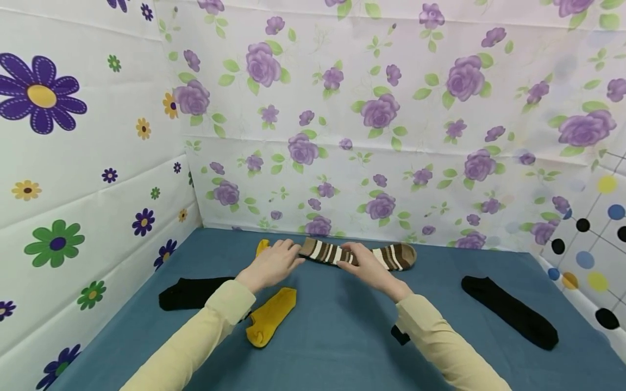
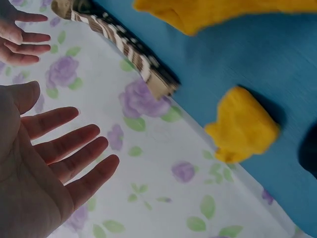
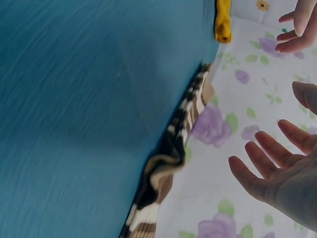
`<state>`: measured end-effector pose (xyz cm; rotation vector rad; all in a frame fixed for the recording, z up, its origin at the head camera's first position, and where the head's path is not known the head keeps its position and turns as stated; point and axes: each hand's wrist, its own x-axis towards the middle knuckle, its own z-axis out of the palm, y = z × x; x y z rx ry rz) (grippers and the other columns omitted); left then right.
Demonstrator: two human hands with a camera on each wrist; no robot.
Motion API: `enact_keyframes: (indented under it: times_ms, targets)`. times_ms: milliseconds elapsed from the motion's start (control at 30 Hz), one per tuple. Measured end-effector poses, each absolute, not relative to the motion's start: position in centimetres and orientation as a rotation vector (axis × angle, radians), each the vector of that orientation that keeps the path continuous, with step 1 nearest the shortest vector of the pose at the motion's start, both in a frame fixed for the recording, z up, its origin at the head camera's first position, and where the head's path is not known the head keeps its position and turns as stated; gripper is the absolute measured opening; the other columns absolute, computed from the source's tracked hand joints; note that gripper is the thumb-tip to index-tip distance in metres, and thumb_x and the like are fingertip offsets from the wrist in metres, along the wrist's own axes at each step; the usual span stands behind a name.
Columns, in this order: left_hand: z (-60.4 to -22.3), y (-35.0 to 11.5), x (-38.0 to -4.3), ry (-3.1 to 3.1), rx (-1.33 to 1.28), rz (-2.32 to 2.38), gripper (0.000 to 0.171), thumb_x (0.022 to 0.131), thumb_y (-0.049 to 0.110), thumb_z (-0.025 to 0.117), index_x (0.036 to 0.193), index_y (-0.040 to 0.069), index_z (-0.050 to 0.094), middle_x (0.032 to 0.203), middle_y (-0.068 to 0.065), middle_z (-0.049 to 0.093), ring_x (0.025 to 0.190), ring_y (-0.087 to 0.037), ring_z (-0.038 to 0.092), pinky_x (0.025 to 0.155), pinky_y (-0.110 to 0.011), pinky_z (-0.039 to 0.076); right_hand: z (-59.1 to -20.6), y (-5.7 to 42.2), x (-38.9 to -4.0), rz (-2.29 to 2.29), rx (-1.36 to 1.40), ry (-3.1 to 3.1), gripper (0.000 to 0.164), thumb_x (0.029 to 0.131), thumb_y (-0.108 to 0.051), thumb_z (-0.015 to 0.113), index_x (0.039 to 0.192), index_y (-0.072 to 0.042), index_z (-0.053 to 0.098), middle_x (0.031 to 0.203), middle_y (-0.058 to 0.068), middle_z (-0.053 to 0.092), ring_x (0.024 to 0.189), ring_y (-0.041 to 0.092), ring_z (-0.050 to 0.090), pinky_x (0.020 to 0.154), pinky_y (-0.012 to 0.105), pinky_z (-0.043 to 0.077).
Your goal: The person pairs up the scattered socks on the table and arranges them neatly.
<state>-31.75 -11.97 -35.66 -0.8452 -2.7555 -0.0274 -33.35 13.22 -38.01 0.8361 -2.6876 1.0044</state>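
A brown, tan and white striped sock [image 1: 325, 252] lies along the back of the blue table, bunched up near its middle in the right wrist view [image 3: 166, 168]. My left hand [image 1: 275, 263] hovers by the sock's left end with fingers extended and slightly apart; its palm in the left wrist view [image 2: 44, 163] holds nothing. Over the middle of the sock is my right hand [image 1: 369, 267], covering part of it in the head view. Its fingers [image 3: 255, 183] are spread and relaxed, the palm bare. Behind the left hand a yellow sock [image 1: 262, 246] is partly hidden.
Another yellow sock [image 1: 274, 315] lies below the left wrist. A black sock [image 1: 188, 294] is at the left, partly behind the left forearm, and one more black sock [image 1: 511, 312] at the right. A small black piece [image 1: 400, 334] peeks out beside the right sleeve. Flowered sheets [image 1: 332, 125] wall the table.
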Motion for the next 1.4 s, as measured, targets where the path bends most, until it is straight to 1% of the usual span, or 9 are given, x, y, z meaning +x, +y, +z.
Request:
enact_keyframes:
  times_ms: [100,333,500,567,700,800,967,1233,1400]
  targets:
    - [-35.8,-12.9,-31.9,-2.771,-0.813,-0.024,0.034,0.096,0.032,0.044,0.117,0.006,0.053,0.107,-0.012,0.050,0.095,-0.025,0.049,0.072,-0.034,0.044,-38.1,12.4,-33.2,1.022,0.846,-2.695,0.049,0.089,-0.030,0.059,0.127,-0.003,0.046,0.117,0.011,0.049,0.102,0.022,0.048,0.081,0.040,0.040]
    - [-36.3,-16.0,-31.7,-2.784,-0.746,-0.029,0.032,0.095,0.029,0.048,0.113,0.003,0.054,0.106,-0.014,0.051,0.094,-0.029,0.050,0.066,-0.036,0.046,-38.4,10.4,-33.3,1.093,0.867,-2.715,0.047,0.090,-0.030,0.057,0.127,-0.004,0.046,0.119,0.012,0.048,0.104,0.024,0.047,0.081,0.041,0.039]
    - [-36.8,-18.6,-31.4,-2.839,-0.704,-0.047,0.036,0.095,0.028,0.047,0.118,0.000,0.052,0.109,-0.018,0.050,0.098,-0.032,0.049,0.072,-0.041,0.045,-38.6,8.9,-33.5,1.140,0.903,-2.713,0.047,0.091,-0.030,0.056,0.127,-0.002,0.044,0.119,0.015,0.047,0.106,0.030,0.046,0.082,0.042,0.039]
    - [-37.1,-19.6,-31.4,-2.852,-0.687,-0.054,0.038,0.095,0.028,0.047,0.119,-0.002,0.051,0.110,-0.020,0.049,0.099,-0.034,0.048,0.073,-0.042,0.044,-38.7,8.3,-33.5,1.156,0.908,-2.716,0.047,0.091,-0.030,0.055,0.127,-0.002,0.044,0.118,0.014,0.048,0.105,0.029,0.047,0.082,0.041,0.039]
    - [-37.3,-21.8,-31.1,-2.874,-0.618,-0.089,0.039,0.095,0.028,0.048,0.119,-0.003,0.051,0.112,-0.021,0.049,0.101,-0.035,0.048,0.076,-0.044,0.043,-38.5,7.1,-33.3,1.221,0.895,-2.737,0.048,0.091,-0.031,0.055,0.128,-0.003,0.044,0.121,0.014,0.047,0.110,0.029,0.045,0.087,0.039,0.038]
    - [-37.4,-23.3,-30.9,-2.886,-0.576,-0.115,0.040,0.095,0.028,0.049,0.119,-0.003,0.051,0.111,-0.021,0.049,0.101,-0.036,0.048,0.077,-0.046,0.043,-38.4,6.3,-33.1,1.255,0.892,-2.744,0.046,0.091,-0.031,0.054,0.128,-0.004,0.045,0.123,0.014,0.046,0.112,0.029,0.044,0.088,0.038,0.037]
    - [-37.4,-25.4,-30.9,-2.891,-0.561,-0.141,0.040,0.095,0.028,0.048,0.117,-0.004,0.052,0.109,-0.022,0.050,0.098,-0.039,0.048,0.076,-0.048,0.043,-38.3,5.1,-32.9,1.262,0.893,-2.739,0.041,0.091,-0.028,0.055,0.125,-0.006,0.048,0.121,0.011,0.048,0.110,0.027,0.046,0.087,0.036,0.038]
    - [-37.2,-27.7,-30.8,-2.890,-0.531,-0.153,0.040,0.094,0.026,0.050,0.116,-0.006,0.052,0.108,-0.024,0.050,0.098,-0.041,0.047,0.077,-0.051,0.041,-38.4,3.0,-32.6,1.286,0.937,-2.743,0.038,0.092,-0.026,0.054,0.123,-0.004,0.049,0.119,0.011,0.050,0.109,0.025,0.048,0.086,0.034,0.039]
    - [-37.3,-28.8,-30.4,-2.909,-0.493,-0.176,0.038,0.093,0.024,0.051,0.115,-0.008,0.052,0.108,-0.026,0.049,0.099,-0.043,0.046,0.078,-0.052,0.040,-38.5,1.5,-32.4,1.293,0.972,-2.768,0.036,0.092,-0.024,0.055,0.122,-0.003,0.051,0.118,0.014,0.050,0.108,0.026,0.048,0.085,0.032,0.040]
